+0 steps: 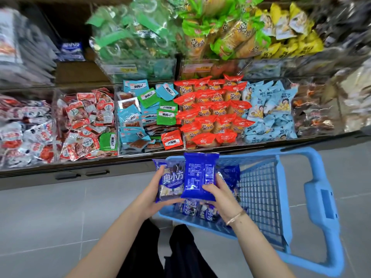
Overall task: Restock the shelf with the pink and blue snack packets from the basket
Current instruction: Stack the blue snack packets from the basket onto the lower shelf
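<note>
left hand (153,194) pinches front-facing packet (171,182), right hand (219,192) clasps back-facing packet (197,176), both above the basket (259,189).

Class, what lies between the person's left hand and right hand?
In the head view: a front-facing blue plastic snack packet gripped by the left hand, overlapped by a back-facing blue packet in the right hand.

The blue packets (200,175) I hold are glossy, crinkled plastic film. My basket (319,189) is smooth blue moulded plastic with a dull sheen. The shelf (138,70) has clear, shiny plastic bin fronts. The floor (50,213) is matt grey tile.
</note>
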The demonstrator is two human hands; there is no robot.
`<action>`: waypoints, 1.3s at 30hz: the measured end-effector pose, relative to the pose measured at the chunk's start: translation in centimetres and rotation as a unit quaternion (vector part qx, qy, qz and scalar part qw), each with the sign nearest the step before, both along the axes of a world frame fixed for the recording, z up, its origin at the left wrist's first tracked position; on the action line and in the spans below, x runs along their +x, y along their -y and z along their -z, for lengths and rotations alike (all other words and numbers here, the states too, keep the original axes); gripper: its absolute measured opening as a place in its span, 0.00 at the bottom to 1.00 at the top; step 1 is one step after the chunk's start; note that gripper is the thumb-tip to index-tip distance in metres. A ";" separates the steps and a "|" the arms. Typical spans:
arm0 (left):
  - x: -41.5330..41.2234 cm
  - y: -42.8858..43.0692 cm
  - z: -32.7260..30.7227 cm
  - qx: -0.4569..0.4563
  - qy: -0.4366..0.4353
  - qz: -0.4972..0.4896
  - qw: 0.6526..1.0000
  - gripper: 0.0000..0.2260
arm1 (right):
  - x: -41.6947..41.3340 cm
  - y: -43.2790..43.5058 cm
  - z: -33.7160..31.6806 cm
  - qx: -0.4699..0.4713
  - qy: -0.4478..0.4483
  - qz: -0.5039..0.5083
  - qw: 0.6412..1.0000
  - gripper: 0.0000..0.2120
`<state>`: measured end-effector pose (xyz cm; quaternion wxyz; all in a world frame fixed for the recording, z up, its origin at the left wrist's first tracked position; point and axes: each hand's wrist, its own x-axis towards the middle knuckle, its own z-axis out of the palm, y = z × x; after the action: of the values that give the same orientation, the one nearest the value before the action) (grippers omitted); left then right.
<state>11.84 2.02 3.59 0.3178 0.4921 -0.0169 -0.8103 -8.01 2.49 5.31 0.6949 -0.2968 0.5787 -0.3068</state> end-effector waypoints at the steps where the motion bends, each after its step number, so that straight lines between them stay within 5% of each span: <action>1: 0.4 0.0 0.1 -0.002 0.009 0.006 1.000 0.26 | 0.3 0.0 -0.4 -0.074 -0.057 -0.013 0.996 0.15; 3: 0.9 0.0 0.0 -0.009 0.018 0.025 0.999 0.29 | 0.8 0.0 -1.1 -0.246 -0.226 -0.073 0.940 0.12; 4: 0.9 -0.1 0.0 -0.015 0.013 0.030 0.999 0.30 | 1.2 -0.1 -1.4 -0.325 -0.323 -0.120 0.881 0.13; 6: 0.9 -0.4 0.1 -0.041 -0.007 0.027 0.999 0.28 | 2.4 -0.4 -2.0 -0.396 -0.424 -0.206 0.788 0.18; 7: 0.8 -0.5 0.2 -0.056 -0.015 0.020 0.998 0.25 | 3.0 -0.5 -2.1 -0.392 -0.429 -0.242 0.777 0.20; 9: 0.9 -0.6 0.3 -0.074 -0.011 0.004 0.997 0.21 | 3.9 -0.7 -2.1 -0.357 -0.379 -0.285 0.805 0.23; 12: 1.4 -0.3 0.1 -0.064 0.027 -0.001 0.998 0.21 | 4.1 -0.3 -2.1 -0.307 -0.270 -0.208 0.889 0.16; 15: 1.9 -0.3 -0.2 -0.062 0.025 0.008 0.998 0.18 | 3.3 0.6 -1.4 -0.256 -0.300 -0.123 0.911 0.19; 19: 1.4 -0.4 -0.3 -0.076 0.030 0.013 0.997 0.26 | 3.8 0.4 -0.2 -0.143 -0.215 -0.116 0.959 0.13; 24: 1.4 -0.8 0.3 -0.099 0.040 0.028 0.994 0.26 | 5.0 -1.3 2.0 -0.130 -0.194 -0.113 0.966 0.08; 28: 3.6 -1.3 1.8 -0.037 0.096 -0.031 0.994 0.26 | 1.7 0.3 6.1 -0.025 -0.211 -0.075 0.974 0.06; 32: 5.5 -3.1 3.9 -0.012 0.128 -0.051 0.990 0.24 | -3.8 2.3 12.4 0.097 -0.353 -0.030 0.930 0.17; 39: 5.6 -5.5 6.6 0.016 0.163 -0.127 0.978 0.17 | -3.8 5.4 20.5 0.117 -0.466 -0.185 0.857 0.28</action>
<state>17.48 7.53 -3.04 0.4034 0.6206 0.0067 -0.6723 -11.78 -2.88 -15.14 0.4178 -0.4230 0.8008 0.0718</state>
